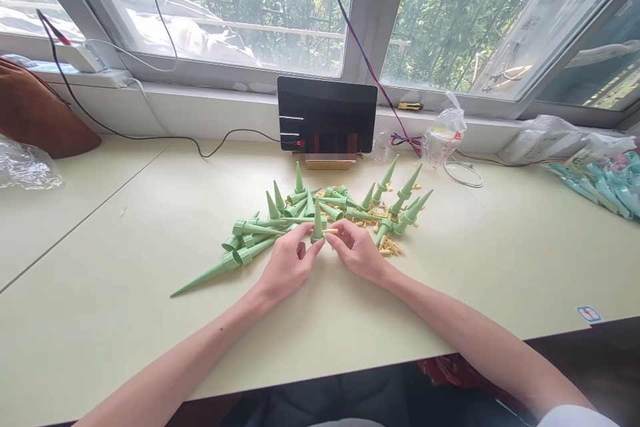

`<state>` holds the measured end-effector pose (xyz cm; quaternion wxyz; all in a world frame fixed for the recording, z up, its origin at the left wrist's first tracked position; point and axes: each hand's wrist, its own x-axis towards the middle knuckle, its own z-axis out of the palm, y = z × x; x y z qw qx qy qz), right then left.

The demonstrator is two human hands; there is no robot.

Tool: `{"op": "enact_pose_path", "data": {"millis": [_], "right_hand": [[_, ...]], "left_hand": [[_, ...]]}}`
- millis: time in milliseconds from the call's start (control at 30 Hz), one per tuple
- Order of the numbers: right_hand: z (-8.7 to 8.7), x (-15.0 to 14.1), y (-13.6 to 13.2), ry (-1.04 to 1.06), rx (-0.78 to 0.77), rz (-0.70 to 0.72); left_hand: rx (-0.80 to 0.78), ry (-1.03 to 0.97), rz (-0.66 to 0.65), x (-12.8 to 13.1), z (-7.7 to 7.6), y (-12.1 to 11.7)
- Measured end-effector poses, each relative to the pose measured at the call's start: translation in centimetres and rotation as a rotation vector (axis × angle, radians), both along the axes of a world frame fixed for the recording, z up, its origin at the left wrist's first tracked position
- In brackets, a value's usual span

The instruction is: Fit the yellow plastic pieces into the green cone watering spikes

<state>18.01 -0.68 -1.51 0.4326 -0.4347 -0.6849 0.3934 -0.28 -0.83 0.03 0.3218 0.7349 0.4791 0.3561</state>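
My left hand (287,260) pinches a green plastic cone-shaped spike (317,220), its point upward, just above the table. My right hand (359,252) holds a small yellow peg (331,231) between thumb and fingers, its end at the side of the spike's collar. Whether the peg has entered the collar, I cannot tell. Loose green spikes (255,240) lie heaped beyond and left of my left hand. Past my right hand, several upright spikes (407,213) have yellow pieces sticking out of their sides, and small yellow pegs (393,247) lie beside them.
A dark-screened tablet (327,113) leans on a cardboard stand (330,163) behind the heap. A black cable (200,147) runs to it across the table. To the right are a bagged tape roll (443,140) and turquoise items (607,180); at left sits a brown bag (40,110).
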Motion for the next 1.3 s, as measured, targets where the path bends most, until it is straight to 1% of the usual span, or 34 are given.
{"op": "enact_pose_path", "data": {"millis": [167,333,533,767,933,1100,1300], "right_hand": [[0.01,0.02,0.18,-0.032,0.105,-0.026],[0.07,0.16,0.36,-0.098,0.196,-0.074],[-0.42,0.35,0.62,-0.122,0.292,-0.064],[-0.63,0.43,0.62,-0.121,0.285,-0.078],[-0.59,0.61,0.67,-0.164,0.268,-0.088],[-0.63,0.78,0.72,-0.222,0.269,-0.107],[-0.63,0.78,0.65,-0.232,0.262,-0.095]], "left_hand": [[-0.035,-0.007,0.05,-0.01,0.16,-0.03],[-0.069,-0.028,0.05,0.03,0.49,-0.15],[-0.062,-0.038,0.029,-0.05,0.44,-0.19],[-0.058,-0.03,0.015,-0.21,0.49,-0.28],[-0.027,-0.022,-0.033,-0.24,0.57,-0.21],[-0.004,-0.012,-0.049,-0.2,0.37,-0.12],[0.024,-0.02,-0.078,-0.31,-0.02,0.0]]}}
